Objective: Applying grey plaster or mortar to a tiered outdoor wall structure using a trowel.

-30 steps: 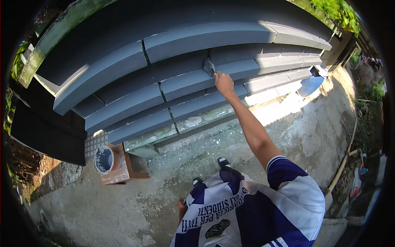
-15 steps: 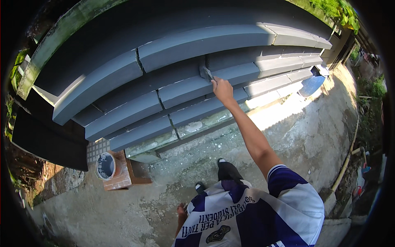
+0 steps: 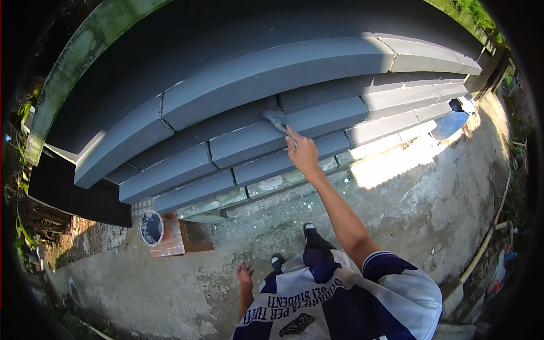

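Observation:
My right hand grips the handle of a paintbrush, its fingers wrapped round it. The grey-coated bristles rest at the edge of the middle step of a grey-painted stepped ledge, close to a vertical joint. My left hand hangs low beside my body, holding nothing, with its fingers loosely bent and apart. To the left, a bucket with dark grey paint inside stands on a reddish-brown tiled block.
Below the painted rows runs a pale, mottled bottom course. A blue object leans at the ledge's far right end. Rough concrete floor lies underfoot, and a pipe runs along its right edge.
My right hand and the brush have shifted slightly left and down along the middle step. The left hand has come further into view, and the whole view has tilted a little.

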{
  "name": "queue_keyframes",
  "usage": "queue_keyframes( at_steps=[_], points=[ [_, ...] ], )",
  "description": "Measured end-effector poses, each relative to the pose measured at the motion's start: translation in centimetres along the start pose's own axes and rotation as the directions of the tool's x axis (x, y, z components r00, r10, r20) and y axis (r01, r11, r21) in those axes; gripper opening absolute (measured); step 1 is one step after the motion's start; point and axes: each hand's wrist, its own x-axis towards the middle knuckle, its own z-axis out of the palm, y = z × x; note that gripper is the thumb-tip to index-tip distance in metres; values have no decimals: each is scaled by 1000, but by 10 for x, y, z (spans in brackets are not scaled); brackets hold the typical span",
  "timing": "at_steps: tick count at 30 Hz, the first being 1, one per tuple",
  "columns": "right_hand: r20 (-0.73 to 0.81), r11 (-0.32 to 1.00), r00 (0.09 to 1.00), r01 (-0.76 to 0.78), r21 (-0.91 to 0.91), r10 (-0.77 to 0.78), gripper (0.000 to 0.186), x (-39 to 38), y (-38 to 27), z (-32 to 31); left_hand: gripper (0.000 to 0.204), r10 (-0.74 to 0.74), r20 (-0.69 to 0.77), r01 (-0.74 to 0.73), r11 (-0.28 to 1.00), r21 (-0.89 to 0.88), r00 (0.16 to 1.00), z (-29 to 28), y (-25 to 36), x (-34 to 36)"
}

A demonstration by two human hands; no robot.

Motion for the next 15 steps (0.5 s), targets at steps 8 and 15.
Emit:
queue_keyframes(
  at_steps=[8,15],
  points=[
    [59,990,998,-44,132,37,34,2,-2,7,38,329,203,-341,940,29,923,133,81,-15],
    [-92,1000,996,4,-14,-5,37,-8,8,20,38,525,413,-593,804,46,744,211,138,-63]
  ],
)
